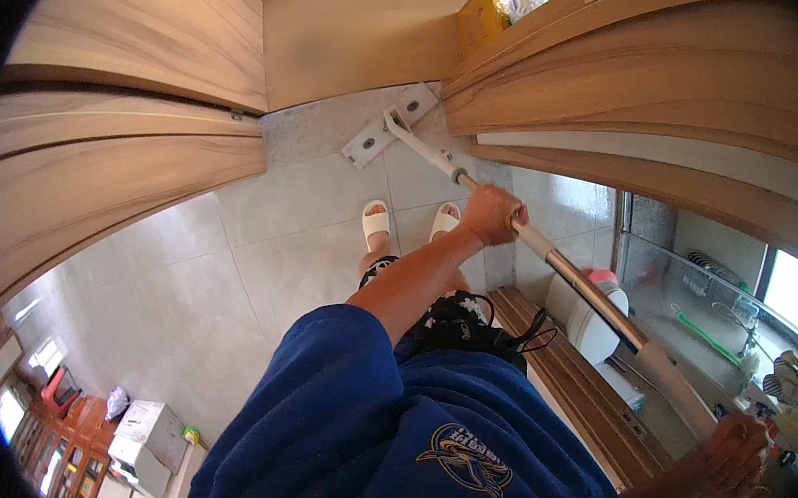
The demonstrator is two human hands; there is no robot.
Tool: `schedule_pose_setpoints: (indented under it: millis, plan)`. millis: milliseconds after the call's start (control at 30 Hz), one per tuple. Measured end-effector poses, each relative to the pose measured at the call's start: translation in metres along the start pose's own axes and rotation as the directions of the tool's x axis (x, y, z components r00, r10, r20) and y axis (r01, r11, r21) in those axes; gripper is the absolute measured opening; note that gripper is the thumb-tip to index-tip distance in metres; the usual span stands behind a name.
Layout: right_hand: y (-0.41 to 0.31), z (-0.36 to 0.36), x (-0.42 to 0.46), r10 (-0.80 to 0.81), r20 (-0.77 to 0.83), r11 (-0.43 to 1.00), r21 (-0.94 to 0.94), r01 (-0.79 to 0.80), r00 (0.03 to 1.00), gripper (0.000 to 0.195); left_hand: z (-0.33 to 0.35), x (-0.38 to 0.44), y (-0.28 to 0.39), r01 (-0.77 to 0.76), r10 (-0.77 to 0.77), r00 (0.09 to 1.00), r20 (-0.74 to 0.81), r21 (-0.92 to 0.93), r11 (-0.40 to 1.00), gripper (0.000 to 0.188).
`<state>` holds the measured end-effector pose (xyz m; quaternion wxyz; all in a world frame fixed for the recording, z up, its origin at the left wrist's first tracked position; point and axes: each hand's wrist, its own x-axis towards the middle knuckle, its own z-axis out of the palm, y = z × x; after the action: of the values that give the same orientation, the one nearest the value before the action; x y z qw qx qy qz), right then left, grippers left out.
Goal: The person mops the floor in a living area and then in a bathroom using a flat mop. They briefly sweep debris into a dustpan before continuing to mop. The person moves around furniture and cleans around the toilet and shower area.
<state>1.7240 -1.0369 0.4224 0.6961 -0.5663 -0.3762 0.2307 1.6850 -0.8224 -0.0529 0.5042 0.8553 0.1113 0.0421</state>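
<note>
A flat mop with a rectangular head (367,143) lies slanted on the grey tile floor, near the base of a wooden panel. Its pole, part white and part copper-coloured (581,281), runs from the head down to the lower right of the view. My left hand (494,214) wraps around the pole partway along, in front of my legs. Close to the pole's upper end, my right hand (733,458) grips it at the lower right; some of its fingers blur into the background. The far end of the pole is hidden by that hand.
Wooden doors or panels stand on the left (120,165) and right (642,63). A yellow box (480,18) sits behind the right one. Through a doorway at right are a toilet (600,326) and a glass panel (694,276). A white printer-like machine (140,458) stands lower left.
</note>
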Motion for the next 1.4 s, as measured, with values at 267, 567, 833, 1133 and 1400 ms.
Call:
schedule_pose_setpoints:
  millis: [267, 567, 833, 1133, 1400]
  plan:
    - [-0.015, 0.029, -0.059, -0.092, -0.266, 0.996, -0.028, 0.088, 0.960, 0.027, 0.012, -0.044, 0.014, -0.152, 0.130, 0.924, 0.359, 0.032, 0.988, 0.017]
    - [0.045, 0.012, -0.134, -0.362, -0.250, -0.123, -0.942, -0.312, 0.898, 0.032, -0.061, -0.008, -0.072, -0.229, 0.137, 0.933, 0.331, 0.257, 0.939, 0.014]
    - [0.030, -0.066, -0.088, 0.037, -0.348, 0.850, -0.481, -0.213, 0.937, 0.033, -0.038, -0.039, -0.057, -0.001, -0.023, 0.988, 0.152, 0.159, 0.987, 0.017]
    - [0.072, -0.088, -0.053, 0.155, -0.358, 0.938, -0.240, -0.251, 0.921, 0.040, 0.015, -0.094, -0.056, 0.191, -0.233, 0.966, 0.111, 0.299, 0.935, 0.017]
    - [0.090, -0.178, -0.031, 0.380, 0.316, 0.898, 0.100, -0.428, 0.870, 0.028, 0.104, -0.140, -0.008, 0.429, -0.412, 0.878, -0.245, 0.022, 0.903, 0.011]
